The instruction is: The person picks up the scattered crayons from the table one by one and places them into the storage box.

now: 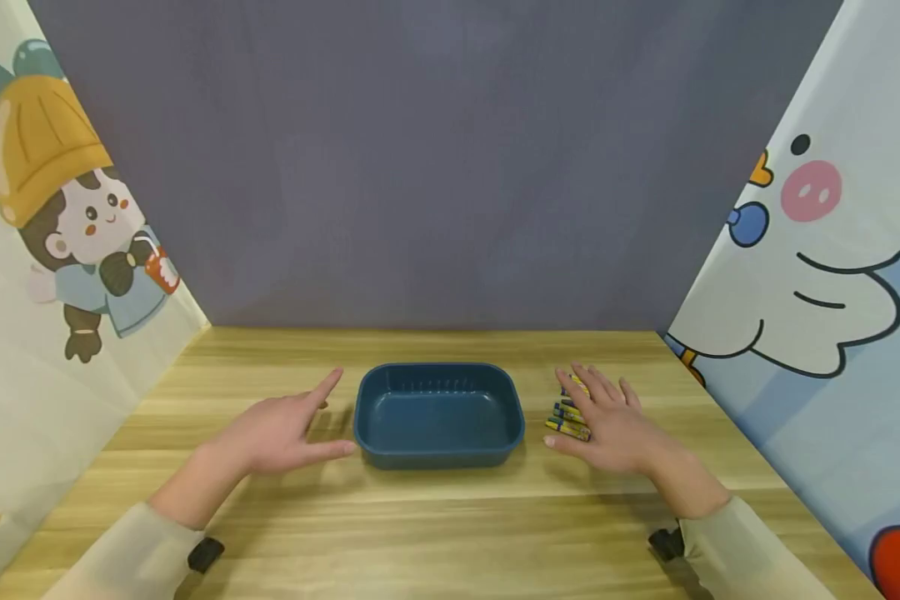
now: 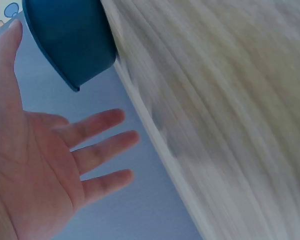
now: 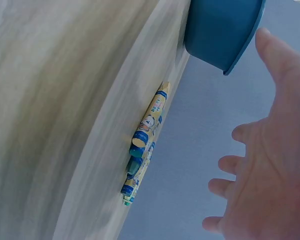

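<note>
A dark blue rectangular basin [image 1: 438, 458] stands at the middle of the wooden table. My left hand [image 1: 288, 433] hovers at the basin's left side, thumb and fingers spread, palm bare in the left wrist view. Over on the right, several crayons [image 1: 567, 428] in yellow and blue wrappers lie in a loose row. My right hand [image 1: 615, 421] is held above them with its fingers spread, hiding part of the row. In the right wrist view the crayons [image 3: 150, 117] lie on the table below the palm, which holds nothing.
The wooden table [image 1: 420, 533] runs back to a grey-purple panel [image 1: 435, 167]. Cartoon-printed white sheets [image 1: 105, 400] flank the table on both sides. A black strap piece [image 1: 206, 554] shows at the left cuff, and another [image 1: 667, 543] at the right.
</note>
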`<state>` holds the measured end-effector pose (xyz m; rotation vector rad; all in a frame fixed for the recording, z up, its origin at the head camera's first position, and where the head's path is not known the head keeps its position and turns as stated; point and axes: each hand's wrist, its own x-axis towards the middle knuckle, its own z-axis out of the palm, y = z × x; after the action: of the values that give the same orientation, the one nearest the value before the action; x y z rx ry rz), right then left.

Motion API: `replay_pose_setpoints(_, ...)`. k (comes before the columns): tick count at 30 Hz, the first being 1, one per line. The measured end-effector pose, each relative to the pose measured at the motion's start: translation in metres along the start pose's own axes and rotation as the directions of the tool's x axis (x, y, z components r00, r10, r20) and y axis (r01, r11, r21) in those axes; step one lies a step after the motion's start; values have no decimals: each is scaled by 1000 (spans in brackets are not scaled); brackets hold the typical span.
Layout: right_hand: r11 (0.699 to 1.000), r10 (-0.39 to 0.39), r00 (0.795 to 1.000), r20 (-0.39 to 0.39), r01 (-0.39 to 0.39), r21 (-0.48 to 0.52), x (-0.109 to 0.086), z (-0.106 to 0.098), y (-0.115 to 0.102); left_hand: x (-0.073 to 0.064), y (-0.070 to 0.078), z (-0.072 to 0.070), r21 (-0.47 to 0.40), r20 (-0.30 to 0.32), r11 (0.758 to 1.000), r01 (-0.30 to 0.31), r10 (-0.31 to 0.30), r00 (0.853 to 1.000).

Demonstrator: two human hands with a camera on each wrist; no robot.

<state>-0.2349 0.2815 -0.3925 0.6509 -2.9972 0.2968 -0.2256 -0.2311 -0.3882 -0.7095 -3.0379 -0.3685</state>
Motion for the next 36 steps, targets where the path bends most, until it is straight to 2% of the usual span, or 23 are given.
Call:
replay_pose_setpoints(6,1000,11,1000,9,-11,-8,-4,-3,0,12,3,3,-66,116,996,64,-56,992)
replay_pose_setpoints(11,1000,17,1000,2,-16,-19,-5,-2,3,25,9,8,-108,183,992,71,-50,982)
replay_pose_setpoints(16,1000,25,1000,-7,-25,-11,-4,-3,7,31,15,9,-147,231,985,91,-56,971)
replay_pose_setpoints(24,999,49,999,-2,-49,19,-4,-9,16,33,16,9,-176,245,979,101,-56,968)
replay_pose_setpoints(31,995,97,995,12,-97,34,-5,-10,29,29,15,11,-182,227,978,105,-62,972)
replay_pose_setpoints(36,993,112,994,11,-113,24,-4,-13,37,28,16,11,-222,250,968,116,-58,967)
